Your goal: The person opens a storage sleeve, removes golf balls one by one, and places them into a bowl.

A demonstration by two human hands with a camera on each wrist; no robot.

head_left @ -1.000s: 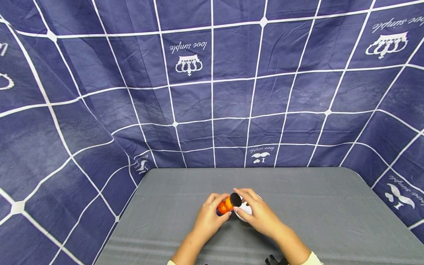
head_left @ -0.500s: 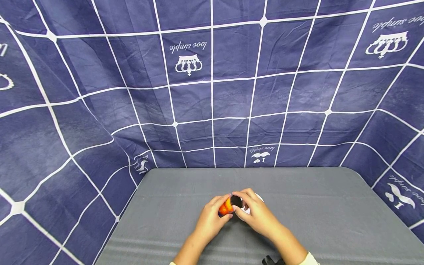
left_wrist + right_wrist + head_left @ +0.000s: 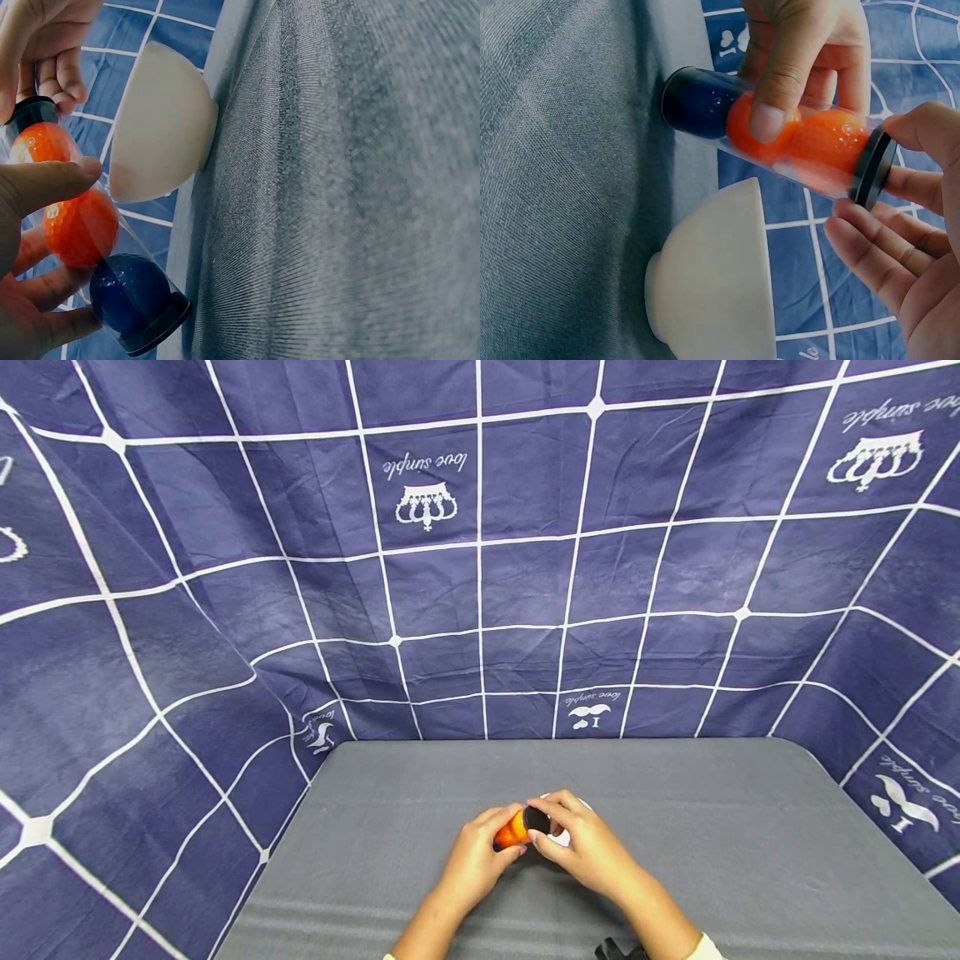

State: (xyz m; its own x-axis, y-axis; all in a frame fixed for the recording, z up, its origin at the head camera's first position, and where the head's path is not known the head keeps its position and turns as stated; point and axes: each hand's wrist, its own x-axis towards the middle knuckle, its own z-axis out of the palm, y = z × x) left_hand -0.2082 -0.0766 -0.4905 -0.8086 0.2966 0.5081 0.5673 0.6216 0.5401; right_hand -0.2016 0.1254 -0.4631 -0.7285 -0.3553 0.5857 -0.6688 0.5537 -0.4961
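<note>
A clear tube (image 3: 780, 169) with black end caps holds a dark blue ball (image 3: 129, 289) and two orange balls (image 3: 829, 150). My left hand (image 3: 468, 864) grips the tube around its middle, thumb on one side and fingers on the other. The tube leans, blue ball at the lower end close over the table. At the raised end, my right hand (image 3: 596, 847) pinches the black cap (image 3: 874, 169) between thumb and fingers; the cap sits at the tube's mouth. A white bowl (image 3: 720, 277) stands upright just beyond, partly hidden by the right hand in the head view.
Grey cloth covers the table (image 3: 390, 810). Behind and at the sides hangs a blue curtain (image 3: 525, 585) with white grid lines. A small black object (image 3: 618, 950) lies by the right forearm at the near edge.
The tube and its cap have shifted slightly right and toward me. My right fingers have drawn in closer around the cap; the left hand keeps its grip.
</note>
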